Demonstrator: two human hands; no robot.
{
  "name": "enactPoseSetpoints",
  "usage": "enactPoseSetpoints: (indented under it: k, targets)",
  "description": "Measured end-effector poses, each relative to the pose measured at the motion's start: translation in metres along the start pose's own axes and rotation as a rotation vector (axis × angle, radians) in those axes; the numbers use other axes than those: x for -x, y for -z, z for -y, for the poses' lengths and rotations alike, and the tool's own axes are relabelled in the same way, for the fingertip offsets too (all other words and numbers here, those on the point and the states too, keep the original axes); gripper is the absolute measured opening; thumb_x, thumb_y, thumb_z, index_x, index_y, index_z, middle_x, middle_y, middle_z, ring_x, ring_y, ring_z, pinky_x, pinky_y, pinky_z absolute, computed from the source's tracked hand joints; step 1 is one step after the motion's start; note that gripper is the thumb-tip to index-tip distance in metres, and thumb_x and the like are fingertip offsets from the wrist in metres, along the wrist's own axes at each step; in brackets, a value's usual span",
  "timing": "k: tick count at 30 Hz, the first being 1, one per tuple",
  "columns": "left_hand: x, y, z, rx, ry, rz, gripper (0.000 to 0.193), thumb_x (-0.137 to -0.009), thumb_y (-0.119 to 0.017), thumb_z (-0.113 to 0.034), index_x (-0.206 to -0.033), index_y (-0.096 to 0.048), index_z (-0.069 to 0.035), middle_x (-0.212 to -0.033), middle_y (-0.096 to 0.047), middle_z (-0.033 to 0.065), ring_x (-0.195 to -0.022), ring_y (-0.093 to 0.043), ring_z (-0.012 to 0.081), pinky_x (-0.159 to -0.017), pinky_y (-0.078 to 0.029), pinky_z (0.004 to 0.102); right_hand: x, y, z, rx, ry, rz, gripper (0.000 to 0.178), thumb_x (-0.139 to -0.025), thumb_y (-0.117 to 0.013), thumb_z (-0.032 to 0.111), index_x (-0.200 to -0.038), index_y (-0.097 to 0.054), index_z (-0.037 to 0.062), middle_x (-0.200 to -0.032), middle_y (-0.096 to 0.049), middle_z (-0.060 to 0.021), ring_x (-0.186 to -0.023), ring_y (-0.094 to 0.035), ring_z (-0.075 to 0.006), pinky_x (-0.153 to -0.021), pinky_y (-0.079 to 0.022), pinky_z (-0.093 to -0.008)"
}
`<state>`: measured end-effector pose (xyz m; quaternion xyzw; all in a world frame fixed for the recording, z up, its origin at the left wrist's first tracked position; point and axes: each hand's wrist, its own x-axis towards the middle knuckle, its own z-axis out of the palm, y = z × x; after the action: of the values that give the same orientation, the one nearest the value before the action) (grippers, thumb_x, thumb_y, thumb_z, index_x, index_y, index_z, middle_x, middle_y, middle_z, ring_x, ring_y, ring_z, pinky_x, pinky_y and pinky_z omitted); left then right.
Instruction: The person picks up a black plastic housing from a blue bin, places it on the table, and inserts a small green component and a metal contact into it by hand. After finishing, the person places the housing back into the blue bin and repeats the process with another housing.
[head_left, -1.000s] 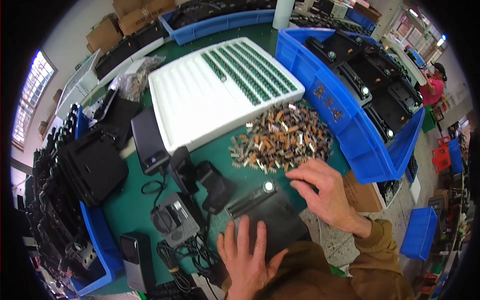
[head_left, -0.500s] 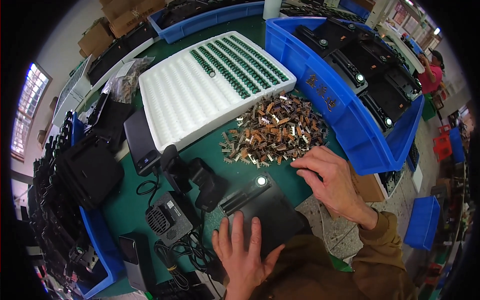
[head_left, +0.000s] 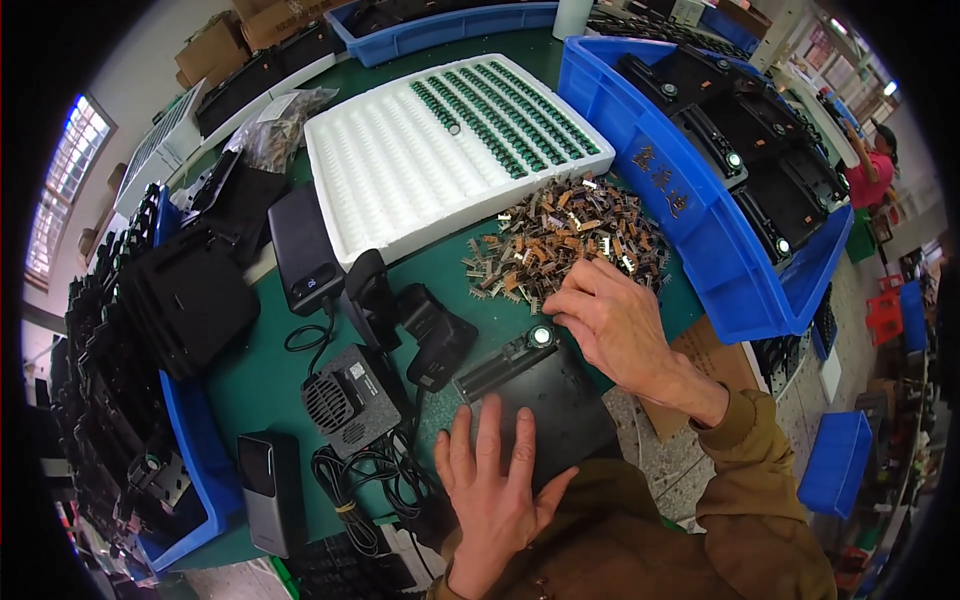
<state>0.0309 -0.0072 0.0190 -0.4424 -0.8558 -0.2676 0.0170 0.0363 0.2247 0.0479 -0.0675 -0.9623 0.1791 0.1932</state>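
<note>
My left hand (head_left: pixel 495 490) lies with its fingers spread over a flat black plastic housing (head_left: pixel 550 405) at the table's near edge. The housing carries a raised bar and a round, bright white-and-silver part (head_left: pixel 541 337) at its far corner. Thumb and fingers of my right hand (head_left: pixel 615 325) are pinched together just above and right of that round part. Whatever they hold, if anything, is too small to make out. Beyond them spreads a heap of small brown and silver pronged pieces (head_left: pixel 560 235), partly covered by my right hand.
A white foam tray (head_left: pixel 390 180) partly filled with green pieces lies behind. Blue bins (head_left: pixel 690 215) with black housings stand right and left. A black vented box (head_left: pixel 350 400), cables (head_left: pixel 345 500), a dark stand (head_left: pixel 430 335) and a power bank (head_left: pixel 270 490) occupy the left side.
My right hand has moved left from beside the heap to the housing's far corner, its fingertips now close to the round part. My left hand stays on the housing. The view has shifted slightly.
</note>
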Motion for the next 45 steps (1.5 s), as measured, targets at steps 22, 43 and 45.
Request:
enactPoseSetpoints:
  k: [22, 43, 45]
  targets:
    - [-0.002, 0.001, 0.0, -0.06, -0.028, -0.019, 0.071, -0.083, -0.072, -0.054, -0.135, -0.06, -0.008, -0.147, -0.047, 0.0216, -0.131, -0.044, 0.0461, -0.104, -0.033, 0.0619, 0.016, 0.01, -0.007, -0.01, -0.05, 0.03, 0.015, -0.078, -0.073, 0.002, -0.092, -0.07, 0.0077, -0.09, -0.059, -0.0047, -0.091, -0.06, -0.0261, -0.073, -0.052, -0.0399]
    - [-0.004, 0.002, -0.002, -0.057, -0.021, -0.006, 0.068, -0.085, -0.07, -0.055, -0.134, -0.061, -0.008, -0.147, -0.047, 0.0216, -0.133, -0.044, 0.0459, -0.105, -0.034, 0.0628, 0.035, 0.017, -0.006, -0.178, -0.083, 0.062, 0.022, -0.082, -0.068, -0.008, -0.102, -0.071, 0.0003, -0.09, -0.062, -0.0107, -0.081, -0.065, -0.0284, -0.068, -0.052, -0.0366]
    - [-0.003, 0.002, -0.001, -0.068, -0.016, -0.012, 0.068, -0.085, -0.07, -0.055, -0.134, -0.061, -0.008, -0.147, -0.048, 0.0216, -0.133, -0.044, 0.0459, -0.105, -0.034, 0.0627, 0.033, 0.016, -0.007, -0.203, -0.086, 0.074, 0.022, -0.082, -0.068, -0.01, -0.101, -0.071, 0.0001, -0.092, -0.062, -0.0109, -0.082, -0.066, -0.0279, -0.068, -0.052, -0.0361]
